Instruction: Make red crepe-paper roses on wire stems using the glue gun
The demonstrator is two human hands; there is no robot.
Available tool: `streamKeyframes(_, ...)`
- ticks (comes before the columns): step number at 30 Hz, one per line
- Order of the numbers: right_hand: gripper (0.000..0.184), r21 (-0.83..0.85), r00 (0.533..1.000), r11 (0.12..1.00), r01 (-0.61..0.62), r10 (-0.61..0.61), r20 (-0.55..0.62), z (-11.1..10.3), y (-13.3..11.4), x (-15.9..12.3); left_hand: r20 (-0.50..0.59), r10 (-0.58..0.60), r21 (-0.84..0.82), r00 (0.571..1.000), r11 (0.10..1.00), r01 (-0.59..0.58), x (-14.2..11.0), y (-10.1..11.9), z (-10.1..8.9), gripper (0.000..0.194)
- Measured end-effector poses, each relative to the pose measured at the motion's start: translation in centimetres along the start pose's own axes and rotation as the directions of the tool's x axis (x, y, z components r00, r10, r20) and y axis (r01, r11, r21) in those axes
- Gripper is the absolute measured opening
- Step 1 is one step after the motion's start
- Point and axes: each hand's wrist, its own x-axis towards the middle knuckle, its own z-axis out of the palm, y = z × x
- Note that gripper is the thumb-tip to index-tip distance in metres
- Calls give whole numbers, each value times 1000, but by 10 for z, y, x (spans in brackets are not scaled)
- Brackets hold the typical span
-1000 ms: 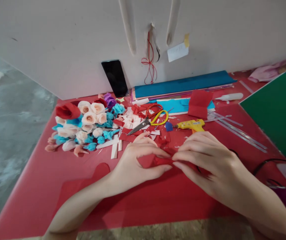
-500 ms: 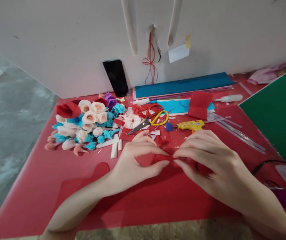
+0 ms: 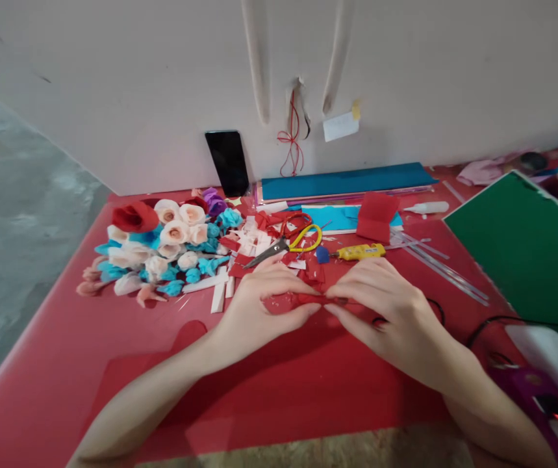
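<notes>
Between my two hands is a small piece of red crepe paper (image 3: 303, 299), pinched and partly hidden by the fingers. My left hand (image 3: 266, 302) grips its left part with thumb and forefinger. My right hand (image 3: 376, 299) pinches the other end, its fingertips close to those of the left. Just beyond the hands lie scissors (image 3: 286, 244) with one red and one yellow handle, on red and white paper scraps (image 3: 254, 237). A yellow glue gun (image 3: 360, 251) rests past my right hand, its nozzle by a small blue piece (image 3: 323, 254).
Paper flowers (image 3: 162, 240) in white, blue and red are heaped at the left. A phone (image 3: 228, 162) leans on the wall behind. Folded blue paper (image 3: 347, 182), clear glue sticks (image 3: 444, 266), a white bottle (image 3: 427, 207) and a green board (image 3: 527, 240) lie to the back and right.
The view has shifted, showing more of the table's right side. Both hands keep pinching the red crepe paper, with the fingertips only slightly moved.
</notes>
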Motion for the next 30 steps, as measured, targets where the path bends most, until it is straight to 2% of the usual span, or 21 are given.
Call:
streamKeyframes(3, 8, 17, 998, 999, 27, -26, -54, 2, -1, -1, -10, 12, 23, 1000, 1000, -12, -1, -1, 0, 6)
streamKeyframes(8, 8, 5, 997, 1000, 30, -30, -71, 4, -4, -1, 0, 3, -5, 1000, 1000, -3, -3, -2, 0, 6)
streamKeyframes(11, 4, -34, 995, 999, -9, 6, -104, -1, -9, -1, -12, -15, -26, 1000, 1000, 14, -2, -1, -2, 5)
streamKeyframes(13, 7, -82, 981, 994, -68, 51, -186, -9, -9, -2, -30, -31, -29, 999, 999, 30, -1, 0, -7, 6)
streamKeyframes(16, 19, -167, 908, 955, -244, 164, -386, -27, 6, -10, -70, -60, -10, 996, 998, 59, 0, 3, -16, 7)
streamKeyframes(18, 14, -192, 831, 891, -412, 281, -481, -35, 29, -20, -100, -90, 16, 991, 996, 92, 0, 5, -22, 7)
streamKeyframes(20, 23, -185, 804, 832, -524, 410, -431, -33, 60, -31, -123, -109, 32, 986, 993, 114, -1, 6, -28, 6)
streamKeyframes(22, 26, -179, 782, 772, -609, 547, -300, -22, 92, -44, -135, -112, 30, 985, 993, 117, -1, 6, -32, 6)
streamKeyframes(25, 30, -145, 705, 690, -709, 696, -135, 3, 130, -61, -142, -103, 24, 985, 994, 107, -2, 7, -35, 7)
streamKeyframes(27, 30, -107, 654, 647, -755, 755, -52, 16, 144, -70, -144, -98, 20, 985, 995, 102, -2, 7, -36, 7)
streamKeyframes(30, 31, -26, 590, 591, -806, 807, 19, 23, 154, -80, -148, -87, 15, 985, 996, 90, -2, 8, -39, 6)
